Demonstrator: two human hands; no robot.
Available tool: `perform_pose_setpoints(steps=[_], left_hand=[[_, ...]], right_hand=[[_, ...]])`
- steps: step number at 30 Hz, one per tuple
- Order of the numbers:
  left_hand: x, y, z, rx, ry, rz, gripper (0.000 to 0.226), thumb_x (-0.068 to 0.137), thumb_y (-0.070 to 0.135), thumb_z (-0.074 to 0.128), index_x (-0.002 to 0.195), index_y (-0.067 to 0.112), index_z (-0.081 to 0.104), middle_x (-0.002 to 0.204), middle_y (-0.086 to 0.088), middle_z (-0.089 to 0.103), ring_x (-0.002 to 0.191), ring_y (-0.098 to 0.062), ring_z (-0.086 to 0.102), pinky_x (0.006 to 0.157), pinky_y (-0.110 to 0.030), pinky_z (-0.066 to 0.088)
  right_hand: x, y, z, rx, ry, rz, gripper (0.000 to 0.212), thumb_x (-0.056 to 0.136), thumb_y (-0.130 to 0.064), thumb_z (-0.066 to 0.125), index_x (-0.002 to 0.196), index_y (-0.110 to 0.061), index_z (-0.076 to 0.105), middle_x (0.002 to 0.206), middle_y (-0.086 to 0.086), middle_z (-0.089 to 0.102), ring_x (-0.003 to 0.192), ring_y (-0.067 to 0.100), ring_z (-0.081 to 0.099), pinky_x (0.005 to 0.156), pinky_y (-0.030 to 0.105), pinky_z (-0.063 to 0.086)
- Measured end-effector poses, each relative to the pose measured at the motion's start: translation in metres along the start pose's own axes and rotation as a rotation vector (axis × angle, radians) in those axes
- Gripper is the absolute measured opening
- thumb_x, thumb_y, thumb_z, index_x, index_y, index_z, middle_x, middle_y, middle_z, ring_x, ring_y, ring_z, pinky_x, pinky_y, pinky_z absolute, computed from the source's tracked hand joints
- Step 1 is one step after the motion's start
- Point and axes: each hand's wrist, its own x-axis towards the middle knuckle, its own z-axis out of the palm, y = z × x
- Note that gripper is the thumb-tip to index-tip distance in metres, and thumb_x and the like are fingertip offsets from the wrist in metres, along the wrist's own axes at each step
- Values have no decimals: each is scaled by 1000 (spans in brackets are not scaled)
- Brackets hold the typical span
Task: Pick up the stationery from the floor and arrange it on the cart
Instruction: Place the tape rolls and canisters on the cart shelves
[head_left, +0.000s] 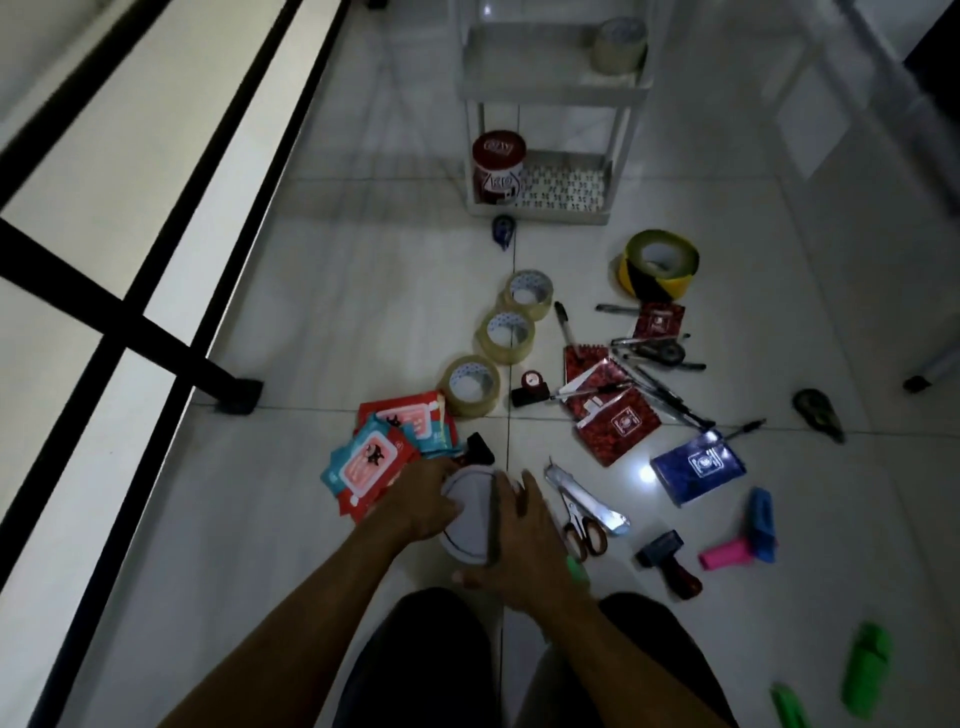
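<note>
A white round container (470, 519) lies on the floor right in front of my knees. My left hand (421, 499) grips its left rim and my right hand (524, 551) holds its right side, thumb under the near edge. A thin dark bar crosses its lid. The white cart (550, 93) stands further ahead with a tape roll (618, 44) on its upper shelf and a red-and-white can (496, 166) on the bottom shelf. Three clear tape rolls (506, 335), red notebooks (613, 410), a blue notebook (696, 465), pens (654, 384) and scissors (579, 519) lie scattered on the floor.
Red and blue packets (379, 452) lie left of the container. A yellow-black tape roll (657, 262) sits near the cart's right foot. A stamp (667, 564), a pink-and-blue item (748, 535) and green items (865, 670) lie to the right. A black frame foot (239, 395) stands at the left.
</note>
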Motion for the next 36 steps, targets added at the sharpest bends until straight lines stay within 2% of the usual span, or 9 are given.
perform_pose_setpoints(steps=[2,6,9,12,16,19,28,32,36], left_hand=[[5,4,1,1,2,25,34,83,19,70,114,10,60,108,-4,63,98,-14,58,75,-12,39],[14,21,-6,-23,50,75,36,81,25,72,113,13,59,108,-1,64,91,-8,55,70,-7,42],[26,40,-28,-140,107,109,31,78,23,75,105,14,61,99,0,67,89,-12,64,74,-25,56],[46,62,-55,-153,241,168,22,74,26,77,87,25,59,81,13,61,72,1,58,56,-5,43],[79,89,-83,-164,390,202,29,73,24,77,93,9,63,90,-2,67,83,-16,61,65,-18,45],[100,105,-98,-235,449,228,31,73,25,78,96,10,62,94,-1,66,85,-13,60,61,-9,40],[137,152,-146,-320,426,253,30,77,26,78,98,13,62,86,8,62,69,4,57,56,-3,42],[151,186,-194,-247,347,258,36,73,35,81,94,14,61,86,2,67,73,-9,65,62,-17,50],[192,200,-218,-245,348,330,32,76,43,77,89,20,60,83,13,64,71,1,62,55,-6,42]], right_hand=[[3,1,5,39,138,51,125,51,-56,88,145,5,32,148,34,28,135,48,36,107,56,38],[6,12,-4,170,125,103,111,66,-56,75,154,-36,11,157,7,7,142,35,23,113,49,32],[30,18,-36,80,176,-3,115,63,-61,72,153,-27,10,154,17,18,139,32,26,113,42,31],[63,20,-77,34,238,-105,110,62,-60,74,151,-16,27,148,21,31,134,35,35,107,49,40],[105,21,-121,25,306,-171,110,59,-71,66,147,-12,36,144,25,34,131,39,37,103,53,42],[133,17,-145,11,341,-134,115,55,-69,78,148,-21,31,151,28,22,136,45,29,108,56,36],[184,19,-231,-73,239,-172,108,62,-55,81,151,-22,29,154,28,15,140,45,21,110,55,32],[201,15,-286,-112,210,-232,110,61,-52,83,152,-23,28,153,28,15,138,46,24,109,56,35],[245,26,-317,-174,240,-292,109,60,-53,84,149,-18,32,150,29,24,135,46,30,106,58,38]])
